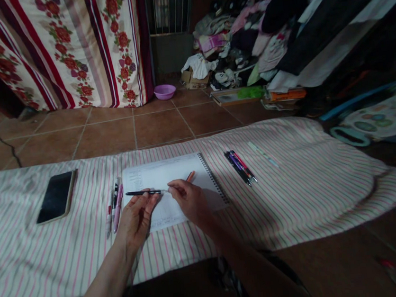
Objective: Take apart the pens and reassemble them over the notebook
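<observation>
Above the open spiral notebook (165,171), a black pen (138,193) lies level between my two hands. My left hand (137,217) is closed on its dark barrel with thumb and fingertips. At the pen's pale, thin right end, my right hand (189,199) is pinched shut. An orange pen (190,175) sticks out behind the right hand's knuckles; whether it rests on the page or in the hand I cannot tell. Left of the notebook lie several pens, among them a pink pen (118,208). To its right is a group of dark and red pens (239,166).
A striped cloth (294,180) covers the low surface. On it are a phone (56,197) at the left and a pale slim pen (263,154) at the right. Beyond, on the tiled floor, stand a purple basin (165,92) and a heap of clothes (242,38).
</observation>
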`<state>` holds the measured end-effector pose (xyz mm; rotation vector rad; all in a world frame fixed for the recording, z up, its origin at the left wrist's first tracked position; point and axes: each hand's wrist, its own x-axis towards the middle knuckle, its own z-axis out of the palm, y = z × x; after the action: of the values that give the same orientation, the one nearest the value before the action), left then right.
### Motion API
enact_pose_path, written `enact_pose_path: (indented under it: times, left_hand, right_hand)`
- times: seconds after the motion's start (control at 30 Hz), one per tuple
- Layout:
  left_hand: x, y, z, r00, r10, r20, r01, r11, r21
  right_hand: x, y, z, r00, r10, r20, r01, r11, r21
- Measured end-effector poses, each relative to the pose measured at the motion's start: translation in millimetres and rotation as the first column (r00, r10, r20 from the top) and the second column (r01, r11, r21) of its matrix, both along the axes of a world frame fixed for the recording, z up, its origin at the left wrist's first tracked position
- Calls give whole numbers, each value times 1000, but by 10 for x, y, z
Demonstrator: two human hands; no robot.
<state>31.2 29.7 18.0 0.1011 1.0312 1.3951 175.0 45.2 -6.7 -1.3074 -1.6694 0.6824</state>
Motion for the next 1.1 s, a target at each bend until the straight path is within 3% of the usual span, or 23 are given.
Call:
enact_pose_path:
  times: [0.27,0.43,0.57,0.83,1.1]
  left_hand:
    - [5,-11,10,1000,27,-3,-27,1000,6]
    - [3,-18,33,1000,23,-17,-23,1000,-7]
    - [7,-23,49,1000,19,-11,-19,1000,-1]
    - [-1,-19,48,1000,26,-12,-26,1000,-8]
    - [-8,-20,40,1000,24,-19,-24,1000,-4]
  right_hand:
    - [197,125,-81,960,-110,258,68,984,167]
    - [382,194,-99,897,-169,407,95,976,196]
    - [458,210,-82,854,-128,505,64,988,141]
    - [492,206,-88,832,-154,533,120,988,98]
    - [494,199,-77,836,-130,533,93,991,96]
